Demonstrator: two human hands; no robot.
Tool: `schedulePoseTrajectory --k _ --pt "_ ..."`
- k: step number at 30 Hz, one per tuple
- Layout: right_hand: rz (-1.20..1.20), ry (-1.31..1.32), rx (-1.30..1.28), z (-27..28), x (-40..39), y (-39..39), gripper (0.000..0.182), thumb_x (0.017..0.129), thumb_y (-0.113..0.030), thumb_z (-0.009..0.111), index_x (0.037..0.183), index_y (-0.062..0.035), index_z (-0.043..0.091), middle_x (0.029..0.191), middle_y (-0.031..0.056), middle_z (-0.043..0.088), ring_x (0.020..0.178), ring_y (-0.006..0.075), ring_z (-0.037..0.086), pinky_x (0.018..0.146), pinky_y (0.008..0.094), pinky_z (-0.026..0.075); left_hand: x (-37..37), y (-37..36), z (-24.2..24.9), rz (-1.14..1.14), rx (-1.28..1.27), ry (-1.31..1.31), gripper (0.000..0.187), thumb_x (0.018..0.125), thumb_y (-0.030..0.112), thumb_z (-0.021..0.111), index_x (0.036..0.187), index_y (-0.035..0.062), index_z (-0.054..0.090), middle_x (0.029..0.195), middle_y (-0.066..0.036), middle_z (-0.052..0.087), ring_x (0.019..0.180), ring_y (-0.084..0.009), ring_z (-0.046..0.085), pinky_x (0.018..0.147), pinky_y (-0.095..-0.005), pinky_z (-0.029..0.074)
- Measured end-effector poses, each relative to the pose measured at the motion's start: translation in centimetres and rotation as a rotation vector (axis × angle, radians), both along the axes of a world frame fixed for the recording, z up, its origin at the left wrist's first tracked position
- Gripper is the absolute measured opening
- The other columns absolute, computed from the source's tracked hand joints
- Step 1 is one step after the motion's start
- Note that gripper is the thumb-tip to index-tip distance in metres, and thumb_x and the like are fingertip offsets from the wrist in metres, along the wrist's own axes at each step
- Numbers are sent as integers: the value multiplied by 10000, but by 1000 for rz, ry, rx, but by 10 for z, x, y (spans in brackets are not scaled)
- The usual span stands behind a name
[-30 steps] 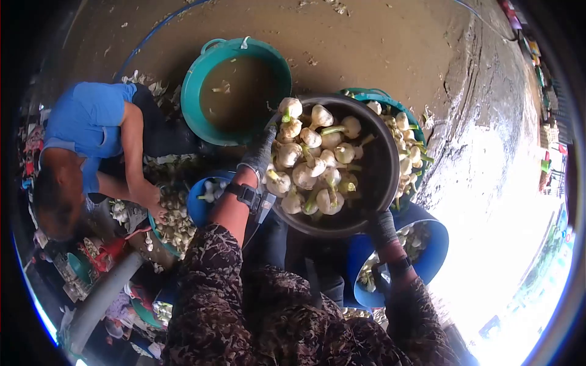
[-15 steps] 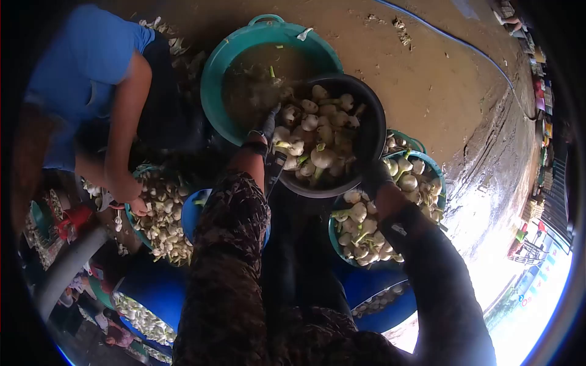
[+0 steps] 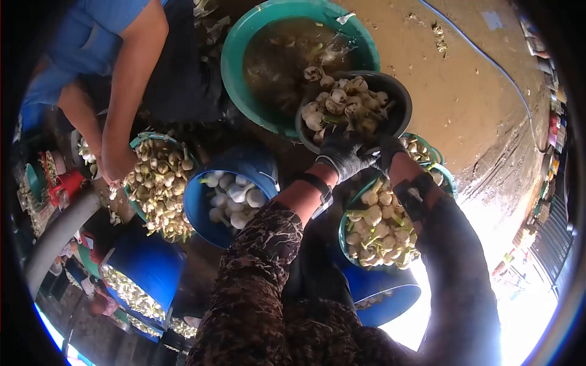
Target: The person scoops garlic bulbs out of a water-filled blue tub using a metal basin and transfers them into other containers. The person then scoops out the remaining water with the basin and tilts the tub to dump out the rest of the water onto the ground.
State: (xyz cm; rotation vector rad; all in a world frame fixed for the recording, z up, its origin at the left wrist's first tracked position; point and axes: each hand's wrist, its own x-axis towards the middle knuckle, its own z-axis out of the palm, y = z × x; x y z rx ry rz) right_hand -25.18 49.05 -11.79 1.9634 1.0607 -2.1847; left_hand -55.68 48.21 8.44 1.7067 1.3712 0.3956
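A dark basin (image 3: 400,100) of garlic bulbs (image 3: 351,104) is tilted over the rim of a green tub (image 3: 232,67) of murky water, where bulbs drop in with a splash. My left hand (image 3: 345,155), in a grey glove, is closed on the basin's near side. Beside it my right hand (image 3: 389,149), also gloved, holds the near right part of the rim. The fingertips of both hands are partly hidden by the basin.
Left of my arms stand a blue bucket (image 3: 195,210) of white bulbs and a heaped garlic basket (image 3: 160,183), where a co-worker's hands (image 3: 119,165) work. Another garlic basket (image 3: 381,232) is below the basin. A blue hose (image 3: 482,52) crosses the wet floor.
My left hand has moved from the basin's left side to its near side, close to my right hand. The basin has tipped toward the tub, and bulbs have begun falling into the water.
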Motion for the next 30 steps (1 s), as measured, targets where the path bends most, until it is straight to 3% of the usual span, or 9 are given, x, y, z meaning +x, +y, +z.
schedulePoseTrajectory --k 1,5,9,12,14,16,22,24,30 --pt "58 -4 46 -12 7 2 460 578 -157 785 1011 -106 638 1003 87 649 960 218 623 786 308 504 3 4 -6 -5 -16 -55 457 766 536 563 1141 276 595 1171 -89 567 1244 -353 340 1055 -550 165" --pt "-421 -234 -368 156 -123 45 332 743 -251 650 1009 -69 569 978 111 639 830 277 647 632 414 539 6 3 -20 21 218 22 374 801 483 548 1029 206 652 999 -63 636 1160 -318 445 1023 -567 195" --pt "-531 -240 -354 211 -169 66 287 860 -316 510 1026 -82 506 879 112 596 675 297 636 528 498 543 6 6 -48 193 332 125 132 694 221 631 781 124 641 873 -76 633 984 -296 548 953 -483 341" --pt "-480 -2 -100 247 -174 59 300 875 -290 531 1113 -115 482 966 66 579 667 224 617 517 409 523 -15 39 -47 358 252 232 99 748 209 593 782 131 642 880 -84 633 873 -298 598 764 -455 459" --pt "-496 67 -21 283 -174 40 313 893 -251 530 1162 -101 478 974 58 585 705 187 614 556 362 521 -34 64 -62 18 -22 541 246 845 314 494 941 143 643 862 -107 618 829 -304 599 765 -448 453" --pt "-475 127 32 306 -164 6 319 902 -226 532 1184 -86 481 993 58 590 748 156 604 614 321 521 -62 78 -54 107 151 464 344 884 390 440 977 130 645 913 -127 631 831 -336 604 748 -443 466" --pt "-501 80 -49 359 -142 -121 266 930 -175 484 1166 -53 472 1014 67 581 821 119 567 710 270 493 -125 107 -45 877 -449 -144 633 856 608 411 1045 47 638 1046 -152 634 947 -294 591 849 -374 440" --pt "-576 77 -77 379 -140 -150 267 928 -165 480 1169 -50 467 1024 76 575 819 124 569 712 275 495 -126 115 -27 950 -511 -258 603 842 587 483 1065 49 640 1013 -74 644 913 -190 574 824 -315 437" --pt "-765 40 -66 437 -125 -199 279 922 -146 477 1180 -41 459 1030 97 571 785 144 585 691 286 502 -105 106 63 699 -280 -151 550 863 533 499 1071 43 637 1068 -74 639 979 -173 573 853 -312 423"
